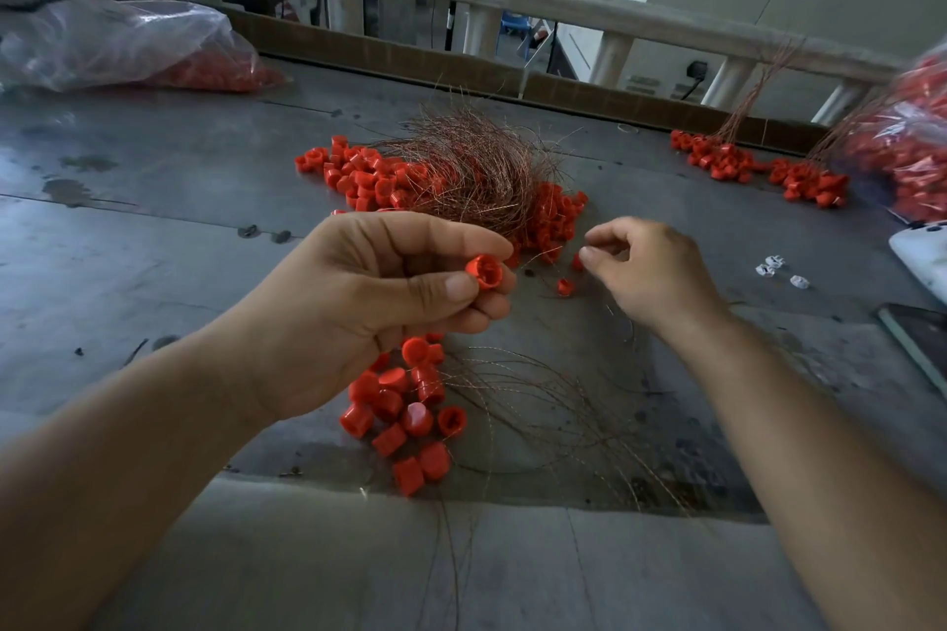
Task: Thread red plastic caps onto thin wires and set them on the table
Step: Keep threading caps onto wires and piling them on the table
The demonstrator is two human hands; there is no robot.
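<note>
My left hand (374,302) pinches one red cap (484,272) between thumb and fingers, its open side facing up and right. My right hand (651,272) hovers to the right with thumb and forefinger pinched together; a thin wire in that pinch is too fine to make out. Behind both hands lies a heap of loose red caps (369,179) under a tangle of thin copper wires (471,164). Below my left hand sits a cluster of caps on wires (410,415), their wires fanning to the right across the grey table (153,261).
More wired caps (758,169) lie at the back right beside a bag of red caps (907,144). Another plastic bag of caps (128,46) sits back left. A phone (917,338), a white object (922,256) and paper scraps (779,269) lie right. A railing runs behind.
</note>
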